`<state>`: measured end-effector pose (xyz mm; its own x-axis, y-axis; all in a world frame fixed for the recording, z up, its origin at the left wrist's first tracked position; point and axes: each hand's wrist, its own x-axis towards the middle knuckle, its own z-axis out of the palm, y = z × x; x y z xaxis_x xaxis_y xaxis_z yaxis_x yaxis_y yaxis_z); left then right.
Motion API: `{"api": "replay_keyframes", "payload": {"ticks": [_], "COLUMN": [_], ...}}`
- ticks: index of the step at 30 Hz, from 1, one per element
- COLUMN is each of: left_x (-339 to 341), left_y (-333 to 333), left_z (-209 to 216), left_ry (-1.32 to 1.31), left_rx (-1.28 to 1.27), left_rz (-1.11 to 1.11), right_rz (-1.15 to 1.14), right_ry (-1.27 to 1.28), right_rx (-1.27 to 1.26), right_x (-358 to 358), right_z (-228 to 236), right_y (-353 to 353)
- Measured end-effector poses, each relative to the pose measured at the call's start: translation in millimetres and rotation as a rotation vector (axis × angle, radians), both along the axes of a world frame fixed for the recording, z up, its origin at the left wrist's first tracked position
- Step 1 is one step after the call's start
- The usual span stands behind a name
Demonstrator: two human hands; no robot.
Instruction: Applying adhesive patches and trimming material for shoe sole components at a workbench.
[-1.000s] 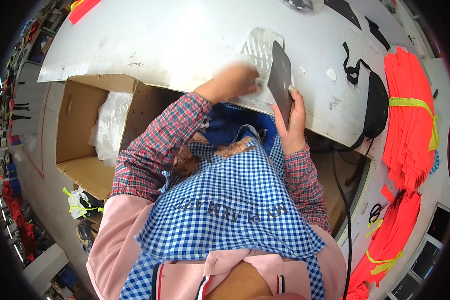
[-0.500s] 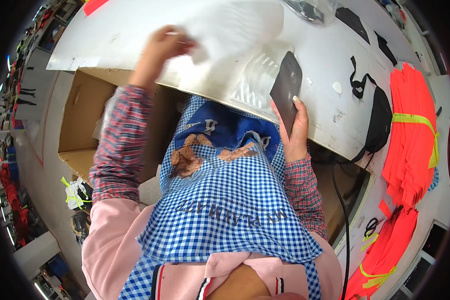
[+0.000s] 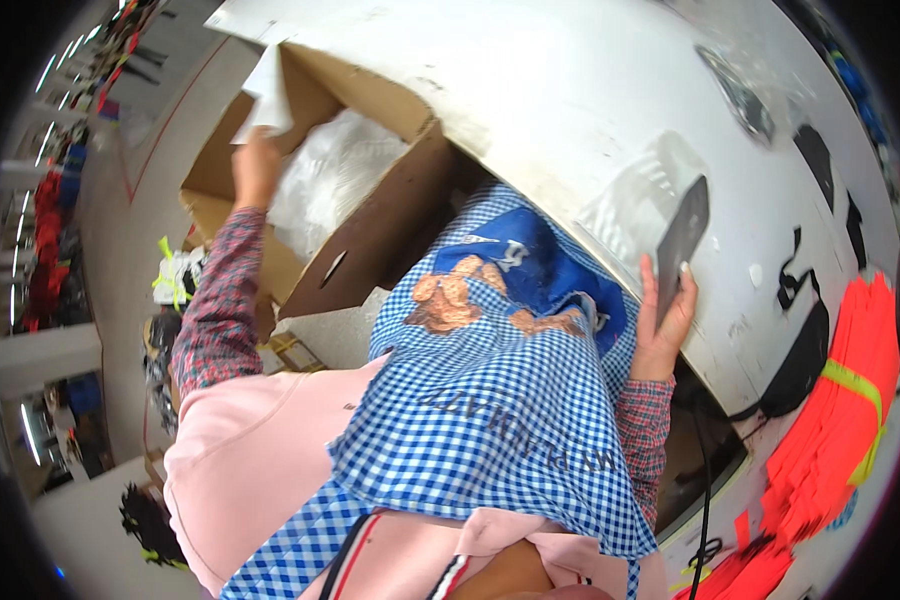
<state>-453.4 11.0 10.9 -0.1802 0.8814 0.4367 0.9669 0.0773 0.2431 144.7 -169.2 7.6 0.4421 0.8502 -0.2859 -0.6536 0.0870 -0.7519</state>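
A head-worn fisheye looks down closely on checked apron point(image 3: 500, 420) and white table point(image 3: 560, 90), edges seemingly blurred.

The left hand point(image 3: 257, 168) holds a white sheet point(image 3: 268, 92) at a cardboard box point(image 3: 390, 222) with clear plastic point(image 3: 335, 172) inside. Over the worktop point(image 3: 550, 90), the right hand point(image 3: 665, 328) holds a dark panel point(image 3: 686, 226) beside a striped clear bag point(image 3: 642, 182). Farther right lie a black pouch point(image 3: 800, 362) and a red bundle point(image 3: 818, 440) tied with a yellow strip point(image 3: 855, 380).

White table point(image 3: 550, 95): striped clear sheets point(image 3: 650, 180), clear packet point(image 3: 738, 95), black pouch point(image 3: 798, 360), red fabric stack point(image 3: 818, 450).
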Motion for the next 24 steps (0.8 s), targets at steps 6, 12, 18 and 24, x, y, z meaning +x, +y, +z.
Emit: {"api": "replay_keyframes", "payload": {"ticks": [6, 12, 18, 24], "left_x": [34, 65, 172, 267], "left_y": [-29, -33, -46, -127], "left_z": [-125, -80, 76, 16], "left_ry": [0.241, 0.343, -0.405, -0.013], "left_rx": [-0.606, -0.899, -0.163, -0.485], "left_rz": [-0.256, -0.252, -0.598, -0.796], "right_rz": [-0.026, -0.007, -0.005, -0.021], "right_ry": [0.016, 0.013, 0.057, 0.064], "right_rx": [0.001, -0.012, -0.004, 0.015], "right_x": [0, -2, 6, 7], "right_z": [-8, -3, -11, -15], "right_y": [12, 7, 9, 9]}}
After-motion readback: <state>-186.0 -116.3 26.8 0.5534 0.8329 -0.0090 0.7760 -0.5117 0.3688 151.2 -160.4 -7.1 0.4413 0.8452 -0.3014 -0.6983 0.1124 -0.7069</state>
